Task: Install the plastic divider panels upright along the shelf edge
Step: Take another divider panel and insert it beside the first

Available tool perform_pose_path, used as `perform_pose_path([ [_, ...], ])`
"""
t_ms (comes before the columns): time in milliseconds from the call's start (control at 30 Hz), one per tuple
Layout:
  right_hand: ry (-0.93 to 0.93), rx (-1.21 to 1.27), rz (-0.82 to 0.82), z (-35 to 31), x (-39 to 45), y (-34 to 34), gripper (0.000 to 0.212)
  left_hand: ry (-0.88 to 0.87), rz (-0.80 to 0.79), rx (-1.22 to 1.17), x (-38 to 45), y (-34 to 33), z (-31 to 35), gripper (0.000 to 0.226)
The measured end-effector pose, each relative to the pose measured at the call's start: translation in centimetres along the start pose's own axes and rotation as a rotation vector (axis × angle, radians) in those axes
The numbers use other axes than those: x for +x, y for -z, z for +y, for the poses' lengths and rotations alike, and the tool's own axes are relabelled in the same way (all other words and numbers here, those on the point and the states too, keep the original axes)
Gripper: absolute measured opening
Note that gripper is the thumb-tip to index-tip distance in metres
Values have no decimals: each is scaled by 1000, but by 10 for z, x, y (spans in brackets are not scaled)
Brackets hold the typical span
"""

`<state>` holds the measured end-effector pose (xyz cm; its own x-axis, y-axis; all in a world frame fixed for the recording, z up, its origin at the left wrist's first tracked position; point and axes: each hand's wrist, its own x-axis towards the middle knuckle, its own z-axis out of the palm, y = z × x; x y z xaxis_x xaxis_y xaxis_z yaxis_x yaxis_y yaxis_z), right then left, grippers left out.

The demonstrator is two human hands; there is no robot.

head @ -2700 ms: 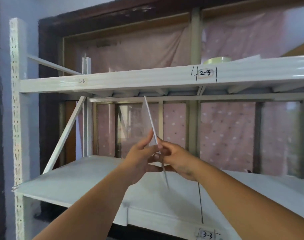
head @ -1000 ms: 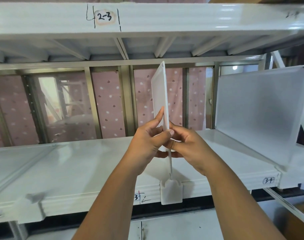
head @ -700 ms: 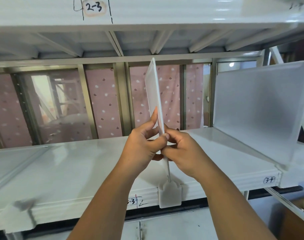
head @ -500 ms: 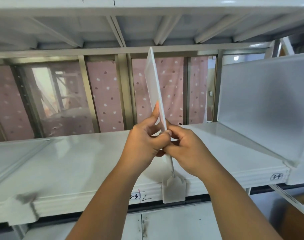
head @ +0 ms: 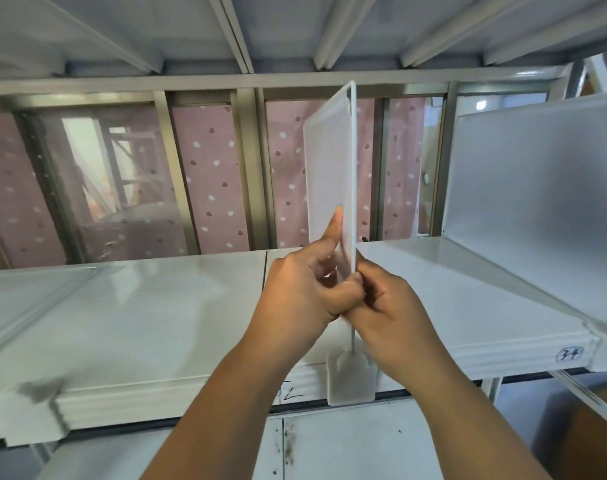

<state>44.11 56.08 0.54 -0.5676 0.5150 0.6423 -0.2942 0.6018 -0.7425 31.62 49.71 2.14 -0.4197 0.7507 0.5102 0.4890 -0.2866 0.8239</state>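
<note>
A translucent white plastic divider panel [head: 329, 161] stands upright over the white shelf [head: 139, 313], seen nearly edge-on. Its flat clip tab [head: 350, 379] hangs over the shelf's front lip. My left hand [head: 302, 299] pinches the panel's near edge from the left, with one finger lying up along its face. My right hand [head: 388, 310] grips the same edge from the right, just below. A second divider panel [head: 537, 209] stands upright on the shelf at the right.
The underside of the upper shelf [head: 295, 29] with its ribs is close overhead. Metal window bars and pink dotted fabric [head: 212, 174] lie behind the shelf. A handwritten label [head: 569, 353] marks the front lip at the right. A lower shelf [head: 329, 445] lies beneath.
My view has come closer and lower under the upper shelf. The panel has turned to show more of its left face. Both hands keep the same grip, and the tab stays at the shelf lip.
</note>
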Motion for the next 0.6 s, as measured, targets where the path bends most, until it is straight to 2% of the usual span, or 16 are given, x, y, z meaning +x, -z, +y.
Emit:
perform_pose_path([
  [100,-6,-61,28,2,-2,-1,49,0,-18,10,0,-1,-3,81],
  [267,-19,-106,66,6,-7,-4,36,-14,-8,71,-3,-2,-7,84],
  [400,-53,-140,77,5,-9,-6,47,-32,-26,109,-5,0,-7,84],
  [533,-93,-172,83,-3,-15,-6,30,14,-7,119,-12,1,-2,79],
  [600,-133,-189,70,-12,-16,-4,35,21,-50,151,-18,3,8,79],
])
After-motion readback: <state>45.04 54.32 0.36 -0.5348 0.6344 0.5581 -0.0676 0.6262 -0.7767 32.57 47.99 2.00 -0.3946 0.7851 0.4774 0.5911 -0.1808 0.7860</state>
